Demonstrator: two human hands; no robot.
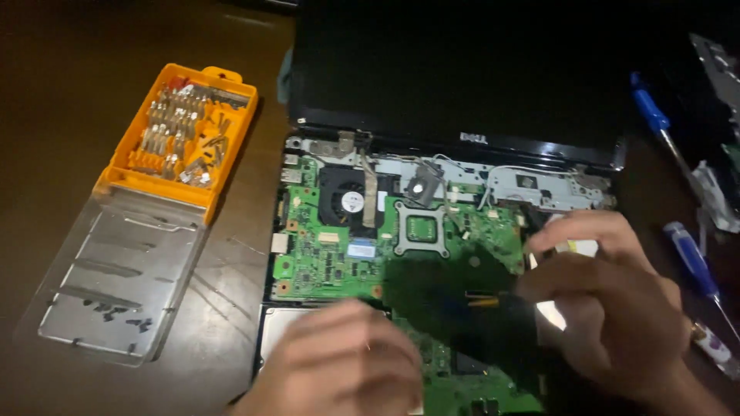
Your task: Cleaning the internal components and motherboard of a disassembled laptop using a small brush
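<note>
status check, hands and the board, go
Left hand blurred, resting over green motherboard, grip unclear. Right hand pinching a dark tool against the board. Orange bit case open, off to the side.

Both hands (343,358) (609,300) over opened laptop's green mobo (339,254), orange bit case (183,131) nearby.

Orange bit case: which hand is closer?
Left. The left hand sits low over the green board, below-right of the orange bit case; the right hand is far across the laptop.

One opened laptop (432,254), one orange bit case (185,127), seemingly two blue screwdrivers (694,262), two hands (609,300)
</note>
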